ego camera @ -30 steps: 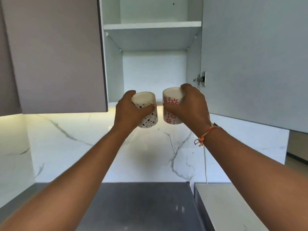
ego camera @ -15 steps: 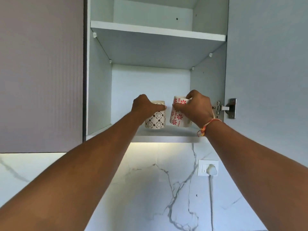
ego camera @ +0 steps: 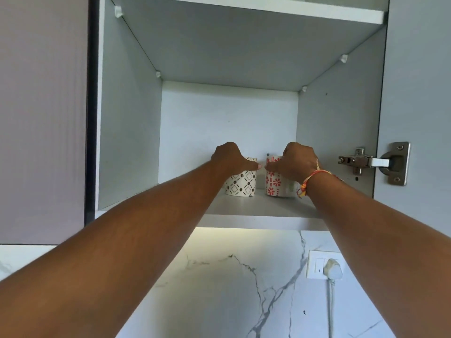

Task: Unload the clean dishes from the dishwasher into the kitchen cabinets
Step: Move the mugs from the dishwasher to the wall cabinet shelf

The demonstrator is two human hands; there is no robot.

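Note:
Two cups stand side by side on the bottom shelf (ego camera: 256, 208) of the open wall cabinet. My left hand (ego camera: 230, 158) is wrapped over the top of the white cup with the black diamond pattern (ego camera: 241, 185). My right hand (ego camera: 296, 162), with an orange thread bracelet at the wrist, grips the white cup with red flowers (ego camera: 274, 184). Both cups rest upright on the shelf, a small gap between them. My fingers hide their rims.
An upper shelf (ego camera: 268, 8) roofs the compartment. The cabinet door (ego camera: 419, 93) stands open on the right, with a metal hinge (ego camera: 373, 163). A closed door (ego camera: 41, 118) is on the left. Below is a marble wall with a socket and plug (ego camera: 327, 265).
Both hands have carried the cups up from below the cabinet and further in, and the cups now sit deeper on the bottom shelf. The view has tilted upward.

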